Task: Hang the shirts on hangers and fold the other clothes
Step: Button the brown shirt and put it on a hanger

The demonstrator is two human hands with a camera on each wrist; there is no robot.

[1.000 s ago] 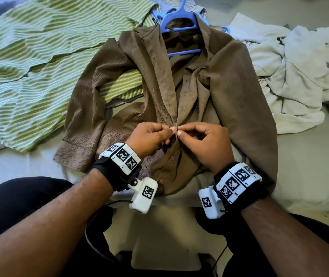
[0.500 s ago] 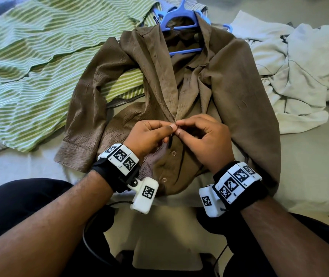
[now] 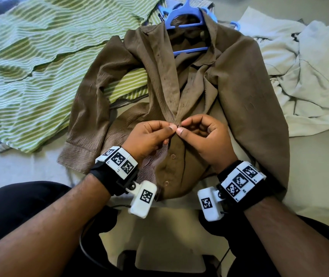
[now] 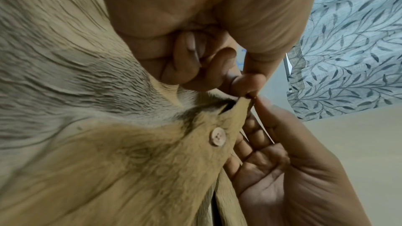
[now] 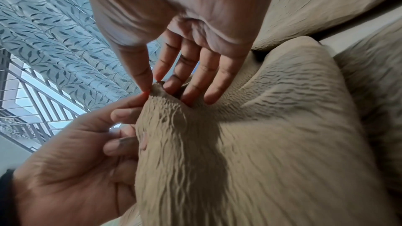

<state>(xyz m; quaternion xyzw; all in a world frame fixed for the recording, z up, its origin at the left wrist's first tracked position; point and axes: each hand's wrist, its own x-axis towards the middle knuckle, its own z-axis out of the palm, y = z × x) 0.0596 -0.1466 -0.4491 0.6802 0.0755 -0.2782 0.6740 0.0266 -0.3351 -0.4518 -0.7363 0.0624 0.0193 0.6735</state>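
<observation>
A brown crinkled shirt [image 3: 245,100] lies on a pale bed with a blue hanger [image 3: 185,15] inside its collar. Its lower front is buttoned; a round button [image 4: 218,136] shows just below the pinch point. My left hand [image 3: 151,136] and right hand [image 3: 205,134] meet at the middle of the placket. Each pinches the shirt's front edge between thumb and forefinger, thumbs almost touching. The fabric is pulled up into a small peak [image 5: 158,92] there. The right hand's other fingers [image 5: 208,78] lie against the cloth.
A green-and-white striped shirt [image 3: 31,62] is spread at the left, partly under the brown sleeve. A crumpled white garment [image 3: 303,76] lies at the right. The bed's bare sheet [image 3: 315,172] shows at the near right. A leaf-patterned curtain [image 4: 352,40] hangs behind.
Both hands have shifted slightly up the placket and lifted the pinched fabric. The view has tilted a little; the clothes lie as before.
</observation>
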